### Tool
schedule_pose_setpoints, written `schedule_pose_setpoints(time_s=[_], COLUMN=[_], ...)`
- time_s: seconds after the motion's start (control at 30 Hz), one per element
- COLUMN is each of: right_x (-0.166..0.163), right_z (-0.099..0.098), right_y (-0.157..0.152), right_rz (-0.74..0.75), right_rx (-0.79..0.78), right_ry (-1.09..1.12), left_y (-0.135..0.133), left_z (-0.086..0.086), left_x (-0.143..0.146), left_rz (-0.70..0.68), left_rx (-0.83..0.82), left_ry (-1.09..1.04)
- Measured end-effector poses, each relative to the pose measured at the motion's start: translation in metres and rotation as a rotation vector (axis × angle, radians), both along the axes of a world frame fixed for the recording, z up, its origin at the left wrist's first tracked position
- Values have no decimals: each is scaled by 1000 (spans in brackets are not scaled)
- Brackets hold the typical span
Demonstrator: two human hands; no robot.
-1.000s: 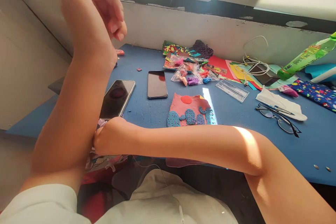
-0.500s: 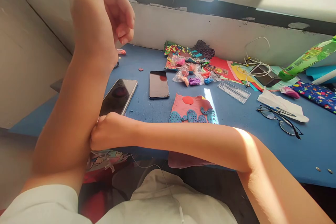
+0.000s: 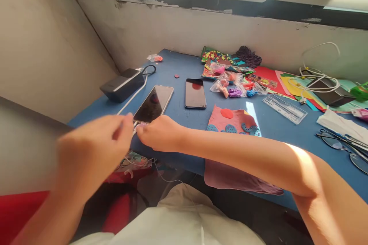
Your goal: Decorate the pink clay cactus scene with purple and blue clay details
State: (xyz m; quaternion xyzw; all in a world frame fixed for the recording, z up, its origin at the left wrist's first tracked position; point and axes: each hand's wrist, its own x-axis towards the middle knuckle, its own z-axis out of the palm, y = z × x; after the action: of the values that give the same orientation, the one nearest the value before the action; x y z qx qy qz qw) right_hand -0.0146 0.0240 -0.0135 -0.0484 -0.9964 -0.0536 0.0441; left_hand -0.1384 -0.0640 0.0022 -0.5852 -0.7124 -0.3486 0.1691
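I have the left hand [image 3: 94,149] curled and blurred, its fingertips near a white cable [image 3: 128,102]; I cannot tell whether it grips anything. The right hand [image 3: 159,132] is just beside it, fingers curled at a pinkish bit [image 3: 140,125], though I cannot make out their hold. Both are by the near end of a silver-edged smartphone [image 3: 153,103] lying on the blue bench [image 3: 169,59]. A black smartphone [image 3: 195,93] lies to its right, near a pink clay picture [image 3: 238,116].

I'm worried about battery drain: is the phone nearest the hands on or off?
Screen off, it seems: the phone by the right hand lies face up, dark but for reflections.
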Motion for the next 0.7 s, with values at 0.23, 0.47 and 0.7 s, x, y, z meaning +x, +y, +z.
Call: schedule_pose_setpoints(time_s=[0.23,0.47,0.7], right_x=[11,20,11], right_z=[6,20,49], right_y=[-1,-1,39], right_rz=[-98,-150,-573], right_rx=[-39,-30,81], right_ry=[-87,-117,23], left_y=[-19,-9,-14], left_z=[-47,-58,-57], left_x=[-2,-14,-2], left_rz=[-6,52,128], left_rx=[-69,-74,-47], left_ry=[262,-131,-207])
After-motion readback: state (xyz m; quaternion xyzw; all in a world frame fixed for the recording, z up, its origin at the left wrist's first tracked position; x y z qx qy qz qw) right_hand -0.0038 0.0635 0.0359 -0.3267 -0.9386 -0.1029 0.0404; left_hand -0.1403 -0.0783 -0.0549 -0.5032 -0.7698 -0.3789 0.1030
